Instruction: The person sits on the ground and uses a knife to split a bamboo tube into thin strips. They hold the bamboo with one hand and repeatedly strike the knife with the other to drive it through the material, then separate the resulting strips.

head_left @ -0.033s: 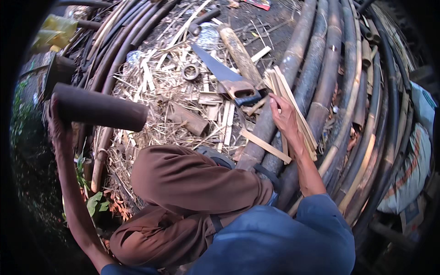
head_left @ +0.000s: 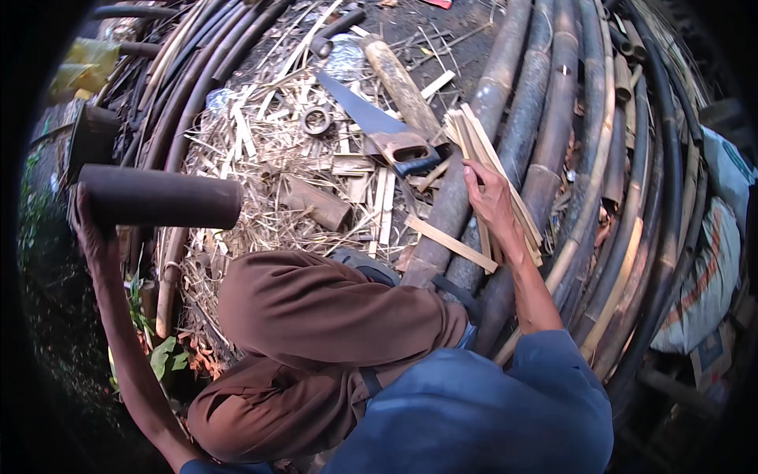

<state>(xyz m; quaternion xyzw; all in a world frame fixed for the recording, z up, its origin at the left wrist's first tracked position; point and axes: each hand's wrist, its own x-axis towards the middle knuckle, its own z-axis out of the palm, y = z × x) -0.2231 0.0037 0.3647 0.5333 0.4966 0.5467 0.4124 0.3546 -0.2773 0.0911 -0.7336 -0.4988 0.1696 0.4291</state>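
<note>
My left hand (head_left: 88, 225) grips one end of a short, dark bamboo section (head_left: 162, 197), held raised and nearly level on the left. Over a bundle of pale split bamboo strips (head_left: 491, 146) on the right is my right hand (head_left: 495, 204), its thumb and index finger drawn together. What is between those fingertips, if anything, is too small to make out. A handsaw (head_left: 363, 107) with a wooden and blue handle lies just left of the strips. One separate flat strip (head_left: 450, 243) lies across the bamboo poles below the saw.
Long dark bamboo poles (head_left: 545, 158) run along the right, and more poles (head_left: 178, 134) line the left. Shavings and offcuts (head_left: 253, 189) cover the ground between, with a ring (head_left: 316, 120), a cut bamboo piece (head_left: 316, 201) and a thick pole (head_left: 403, 83). White sacks (head_left: 703, 276) stand far right.
The bamboo section in my left hand has tilted to nearly level and sits slightly lower. The whole view has shifted a little; my right hand keeps its place over the strips.
</note>
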